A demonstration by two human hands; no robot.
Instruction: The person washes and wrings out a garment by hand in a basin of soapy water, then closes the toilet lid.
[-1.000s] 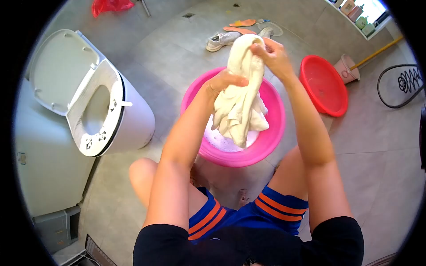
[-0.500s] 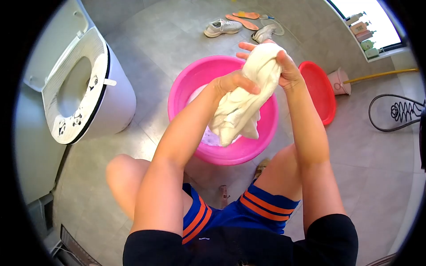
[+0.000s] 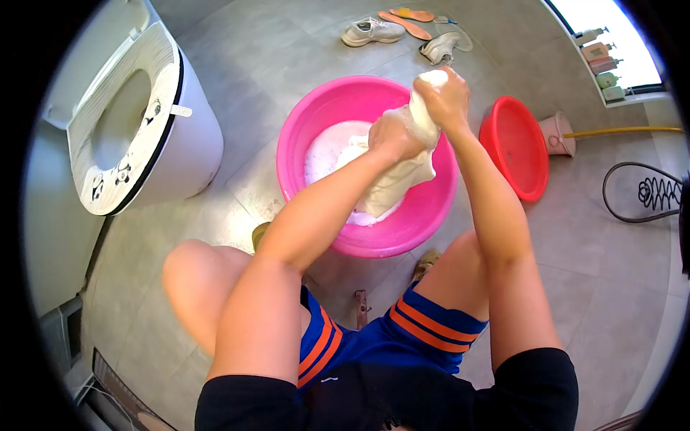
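Note:
A wet cream-white cloth [image 3: 392,188] hangs over a pink basin [image 3: 302,118] that holds sudsy water [image 3: 325,149]. My left hand [image 3: 397,135] is closed round the cloth's upper middle. Up and to the right of it, my right hand [image 3: 444,99] grips the top end, with a bit of cloth showing above the fingers. Between the two hands the cloth is bunched into a narrow roll. Its loose lower part spreads down toward the suds.
A red basin [image 3: 514,149] leans beside a pink bucket [image 3: 558,134] with a yellow stick. Beyond the pink basin lie a grey-white shoe [image 3: 372,32], another shoe [image 3: 440,48] and orange insoles [image 3: 411,26]. A toilet [image 3: 172,136] stands at left, a coiled black hose [image 3: 658,194] at right.
My hands have closed tightly round the cloth, where the fingers of my right hand were spread before. The cloth is now bunched between them and hangs lower over the basin. The view has shifted.

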